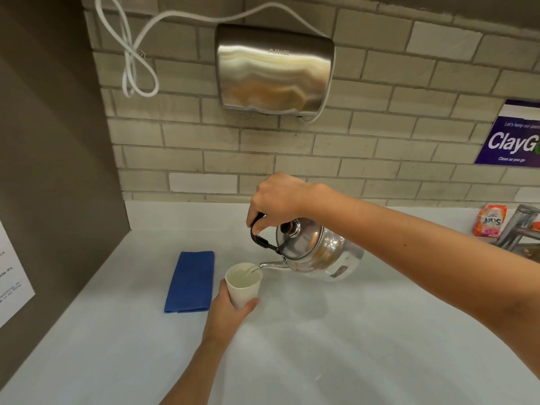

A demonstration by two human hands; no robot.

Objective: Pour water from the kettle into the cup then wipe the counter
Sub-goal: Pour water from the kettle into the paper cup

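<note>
The shiny steel kettle (318, 252), with a black knob on its lid and a black handle, is held off the white counter (350, 346) and tipped to the left, its thin spout just over the rim of the cup (243, 285) with a thread of water running in. The cup is plain white, upright and open, holding some water, and stands near the middle of the counter. The blue cloth (190, 282) lies folded flat just left of the cup, apart from it.
</note>
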